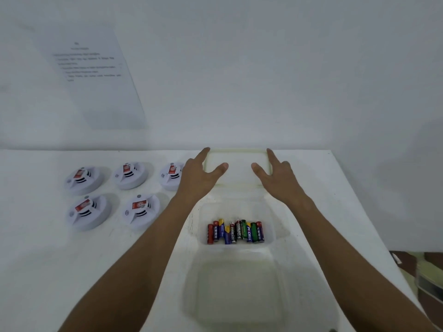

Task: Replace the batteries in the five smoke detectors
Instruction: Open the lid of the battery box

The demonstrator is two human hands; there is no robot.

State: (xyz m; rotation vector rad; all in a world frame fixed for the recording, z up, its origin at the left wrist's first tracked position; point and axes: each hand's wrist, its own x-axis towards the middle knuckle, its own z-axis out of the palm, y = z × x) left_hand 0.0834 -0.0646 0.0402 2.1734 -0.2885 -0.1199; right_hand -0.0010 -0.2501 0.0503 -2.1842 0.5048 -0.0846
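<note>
**While both hands rest on the lid, the batteries lie just behind them**

With the white lid (237, 167) set flat on the surface (48, 271) at the far edge, both hands lie on it with fingers straight and spread, holding nothing: the left hand (200, 174) over its left rim, the right hand (279, 176) over its right rim, thumbs pointing inward toward each other. Both forearms reach forward, one along either side of the open container (278, 232), so the batteries (236, 232) sit between the arms and nearer the person than the hands are. They lie side by side in a row, long axes running roughly toward and away from the person. Either hand would have to draw back to reach them, and both look about equally near.

Five smoke detectors (141, 212) sit to the left, in a far row of three and a near row of two, well apart from the container. The far-right one is just beside the left hand and partly hidden by it, so the left hand is the nearer for the detectors. All five look closed and untouched; I judge the task barely begun. A second, blurred, empty tray (239, 295) lies nearest the person.
</note>
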